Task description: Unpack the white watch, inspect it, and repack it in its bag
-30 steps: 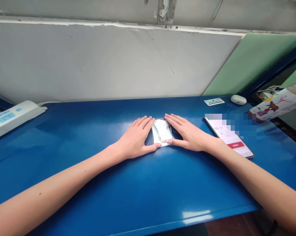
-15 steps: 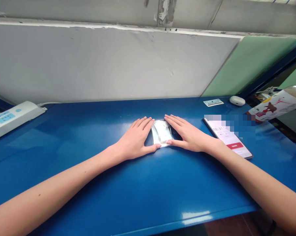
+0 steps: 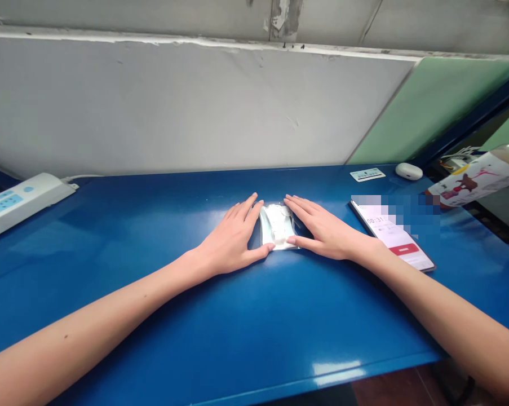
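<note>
Near the middle of the glossy blue tabletop point(image 3: 275, 327), a small clear plastic packet point(image 3: 278, 224) lies flat between two bare hands. Through its shiny film shows something folded, white and pale blue; glare hides too much to say what it is. The left hand point(image 3: 233, 239) frames one side and the right hand point(image 3: 326, 228) the other, probably to steady the packet from both sides. All the fingers reach forward nearly straight, none curled into a grip, and each thumb stands apart, its tip at the packet's near edge. The fingertips meet or nearly meet the far corners; firm pressure cannot be told. Beyond the right hand, a phone point(image 3: 408, 258) lies face up, its lit screen partly blurred out, perhaps set there so its timer digits can be read. Behind it are a printed card point(image 3: 367, 175) and a white earbud case point(image 3: 408, 171), whose lid looks down, hiding any contents. At the far right leans a bottle with a printed label point(image 3: 476, 181); its fill is unclear. A white power strip point(image 3: 28, 203) sits at the left edge.
</note>
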{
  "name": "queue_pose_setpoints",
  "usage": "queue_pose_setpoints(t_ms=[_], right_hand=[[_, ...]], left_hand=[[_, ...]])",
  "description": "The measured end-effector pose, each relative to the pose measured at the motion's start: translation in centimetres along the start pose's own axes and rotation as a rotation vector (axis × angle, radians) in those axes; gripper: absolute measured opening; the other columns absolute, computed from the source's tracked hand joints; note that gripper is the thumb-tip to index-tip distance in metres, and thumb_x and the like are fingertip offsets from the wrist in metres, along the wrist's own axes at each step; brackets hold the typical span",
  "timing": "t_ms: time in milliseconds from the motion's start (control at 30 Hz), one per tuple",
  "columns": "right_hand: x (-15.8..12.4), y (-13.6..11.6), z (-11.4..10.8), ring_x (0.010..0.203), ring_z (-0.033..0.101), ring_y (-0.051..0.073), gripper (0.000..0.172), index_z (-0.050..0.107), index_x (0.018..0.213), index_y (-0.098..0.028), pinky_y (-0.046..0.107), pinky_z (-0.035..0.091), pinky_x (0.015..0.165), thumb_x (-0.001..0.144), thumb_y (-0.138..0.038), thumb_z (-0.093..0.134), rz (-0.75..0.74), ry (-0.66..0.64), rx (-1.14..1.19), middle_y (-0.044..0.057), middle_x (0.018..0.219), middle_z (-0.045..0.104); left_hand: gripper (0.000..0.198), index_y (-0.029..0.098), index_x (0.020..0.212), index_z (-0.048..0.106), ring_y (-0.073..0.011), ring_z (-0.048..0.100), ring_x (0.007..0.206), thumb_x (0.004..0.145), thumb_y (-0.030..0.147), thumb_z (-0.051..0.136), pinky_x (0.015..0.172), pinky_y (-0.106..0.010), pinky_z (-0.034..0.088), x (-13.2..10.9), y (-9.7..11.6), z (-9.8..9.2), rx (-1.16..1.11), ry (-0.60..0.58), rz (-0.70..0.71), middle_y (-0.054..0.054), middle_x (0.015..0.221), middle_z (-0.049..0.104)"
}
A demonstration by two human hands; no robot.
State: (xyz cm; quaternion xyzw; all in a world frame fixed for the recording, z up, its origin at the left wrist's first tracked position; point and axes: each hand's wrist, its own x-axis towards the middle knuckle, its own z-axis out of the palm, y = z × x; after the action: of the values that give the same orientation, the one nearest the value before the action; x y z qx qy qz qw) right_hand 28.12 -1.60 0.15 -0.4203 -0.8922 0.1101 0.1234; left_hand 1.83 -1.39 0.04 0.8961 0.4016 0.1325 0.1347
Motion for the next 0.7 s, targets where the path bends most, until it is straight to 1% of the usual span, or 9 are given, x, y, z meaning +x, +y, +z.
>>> queue_pose_setpoints(t_ms=[133,200,300,367,433,500,533,600,700], right_hand=[[-0.07,-0.48,-0.12,0.143,0.044,0.037,0.072,0.037,0.153,-0.017,0.057,0.042,0.113,0.095,-0.058,0.050,0.093,0.068,0.034,0.021,0.155,0.045],[-0.04,-0.58,-0.19,0.133,0.053,0.037,0.067,0.044,0.149,-0.019,0.056,0.047,0.108,0.094,-0.056,0.055,0.129,0.116,0.031,0.021,0.146,0.053],[0.08,-0.52,-0.25,0.118,0.062,0.037,0.059,0.054,0.138,-0.020,0.055,0.053,0.098,0.090,-0.054,0.062,0.113,0.170,0.009,0.018,0.130,0.063],[0.15,-0.47,-0.30,0.107,0.065,0.035,0.048,0.062,0.126,-0.020,0.052,0.056,0.090,0.090,-0.052,0.064,0.098,0.202,0.011,0.015,0.115,0.070],[0.19,-0.47,-0.38,0.093,0.068,0.031,0.034,0.068,0.110,-0.021,0.047,0.057,0.080,0.092,-0.049,0.062,0.100,0.228,0.023,0.011,0.098,0.074],[0.19,-0.48,-0.51,0.088,0.069,0.029,0.028,0.070,0.103,-0.020,0.044,0.058,0.077,0.094,-0.045,0.060,0.088,0.243,0.028,0.009,0.092,0.074],[0.18,-0.45,-0.58,0.091,0.069,0.029,0.029,0.070,0.105,-0.020,0.045,0.058,0.079,0.094,-0.045,0.060,0.065,0.243,0.023,0.011,0.096,0.074],[0.14,-0.34,-0.70,0.109,0.066,0.032,0.039,0.066,0.121,-0.018,0.048,0.056,0.093,0.094,-0.045,0.060,-0.002,0.217,0.003,0.015,0.118,0.071],[0.03,-0.07,-0.70,0.141,0.045,0.034,0.059,0.045,0.149,-0.015,0.054,0.042,0.114,0.099,-0.046,0.051,-0.087,0.103,-0.011,0.018,0.152,0.050]], left_hand=[[0.075,0.008,0.156,0.024,-0.0373,0.020,0.153,0.098,0.050,0.048,0.121,-0.054,0.028,-0.06,-0.24,0.32,0.004,0.029,0.010,-0.025,0.165,0.019],[0.066,0.008,0.155,0.026,-0.0347,0.018,0.154,0.102,0.044,0.041,0.122,-0.052,0.027,-0.06,-0.30,0.43,0.008,0.037,0.010,-0.025,0.165,0.020],[0.059,0.008,0.153,0.030,-0.0325,0.018,0.154,0.105,0.041,0.032,0.123,-0.052,0.026,-0.04,-0.32,0.48,0.005,0.044,-0.018,-0.024,0.164,0.023],[0.064,0.008,0.154,0.030,-0.0341,0.020,0.154,0.104,0.049,0.034,0.123,-0.053,0.025,0.00,-0.33,0.40,0.008,0.028,-0.023,-0.023,0.164,0.025],[0.077,0.008,0.156,0.029,-0.0368,0.021,0.153,0.099,0.060,0.042,0.123,-0.055,0.023,0.08,-0.35,0.24,0.010,-0.007,-0.002,-0.022,0.163,0.027],[0.084,0.012,0.157,0.030,-0.0383,0.022,0.152,0.095,0.066,0.049,0.123,-0.056,0.023,0.17,-0.39,0.05,0.004,-0.038,0.016,-0.019,0.163,0.029],[0.084,0.015,0.157,0.031,-0.0383,0.022,0.152,0.094,0.066,0.050,0.122,-0.056,0.023,0.22,-0.43,-0.03,-0.003,-0.048,0.019,-0.017,0.164,0.030],[0.081,0.020,0.157,0.032,-0.0381,0.022,0.152,0.093,0.065,0.052,0.121,-0.057,0.024,0.28,-0.53,-0.17,-0.022,-0.053,0.008,-0.015,0.164,0.028],[0.083,0.024,0.158,0.032,-0.0387,0.021,0.153,0.090,0.065,0.057,0.120,-0.058,0.027,0.28,-0.72,-0.43,-0.053,-0.059,-0.014,-0.016,0.166,0.023]])
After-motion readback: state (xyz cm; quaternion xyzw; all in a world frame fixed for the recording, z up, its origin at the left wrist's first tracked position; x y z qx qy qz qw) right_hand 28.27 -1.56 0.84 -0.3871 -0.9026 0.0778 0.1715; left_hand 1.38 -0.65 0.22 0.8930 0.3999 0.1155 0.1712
